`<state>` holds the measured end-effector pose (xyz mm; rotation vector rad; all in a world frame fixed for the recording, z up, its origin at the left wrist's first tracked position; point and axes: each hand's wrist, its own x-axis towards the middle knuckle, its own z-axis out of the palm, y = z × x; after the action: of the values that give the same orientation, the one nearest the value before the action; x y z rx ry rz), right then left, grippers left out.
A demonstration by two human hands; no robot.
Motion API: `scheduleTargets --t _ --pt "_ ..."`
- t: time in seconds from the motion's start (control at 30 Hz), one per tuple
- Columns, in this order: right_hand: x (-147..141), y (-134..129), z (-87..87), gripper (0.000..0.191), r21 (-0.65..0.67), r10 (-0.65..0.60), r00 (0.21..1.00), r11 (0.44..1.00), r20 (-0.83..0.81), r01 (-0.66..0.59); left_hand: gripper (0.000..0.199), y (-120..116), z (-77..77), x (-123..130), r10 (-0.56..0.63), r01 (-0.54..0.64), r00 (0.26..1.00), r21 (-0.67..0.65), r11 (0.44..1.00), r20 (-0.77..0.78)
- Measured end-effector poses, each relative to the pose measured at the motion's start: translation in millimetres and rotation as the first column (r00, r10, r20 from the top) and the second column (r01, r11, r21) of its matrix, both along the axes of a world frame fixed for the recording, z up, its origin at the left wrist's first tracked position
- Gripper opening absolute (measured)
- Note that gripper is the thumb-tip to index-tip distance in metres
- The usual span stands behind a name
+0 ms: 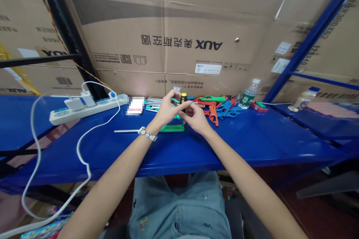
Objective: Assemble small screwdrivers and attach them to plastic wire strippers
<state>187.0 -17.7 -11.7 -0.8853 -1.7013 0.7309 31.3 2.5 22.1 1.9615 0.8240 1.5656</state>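
Screwdriver (183, 97) with yellow-and-black handle: roughly upright, between the fingers of the left hand (167, 110) and the right hand (196, 117). Fingers of both hands bent in around the handle's lower end; contact points partly hidden, so cannot tell which hand grips it or whether either pinches something smaller.

Directly below the fingers, on the blue surface (238, 142): green piece (172, 129), lying flat. Silver rod (126, 131) in line with it, extending left of the fingers, passing behind the watch (147, 134) on the left wrist.

Just left of and beyond the left fingers: bundle of pale rods (153, 102); farther left, a white item (135, 105), pixelated, not identifiable.

Right of the right fingers: heap of orange-red pieces (213, 114) and blue pieces (228, 110), a long green strip (213, 99) lying across the back. Farther right: clear bottle (247, 95) with white cap, standing; small red box (259, 107) beside it.

Well left of the fingers: white power strip (89, 108), plugs inserted, white cable (86, 168) looping toward the person. Beyond the fingers: large cardboard box (179, 11), "AUX" print upside down.
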Motion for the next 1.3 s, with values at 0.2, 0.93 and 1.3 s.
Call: scheduleTargets --t 0.2,0.93,1.3 --pt "4.1 -1.1 6.5 0.043 -0.053 0.123 0.992 0.991 0.020 -0.122 0.033 -1.1 0.7 -1.7 -0.161 0.158 0.985 -0.050 0.986 -0.063" --pt "1.9 2.0 2.0 0.052 -0.005 0.034 0.999 0.999 -0.043 -0.034 0.030 0.7 -1.3 1.0 0.002 -0.002 1.000 0.007 1.000 -0.013" --pt "1.6 2.5 0.5 0.044 0.028 -0.038 0.999 0.999 -0.011 0.038 0.027 2.4 -2.8 0.8 -0.100 0.103 0.988 0.021 0.994 -0.117"
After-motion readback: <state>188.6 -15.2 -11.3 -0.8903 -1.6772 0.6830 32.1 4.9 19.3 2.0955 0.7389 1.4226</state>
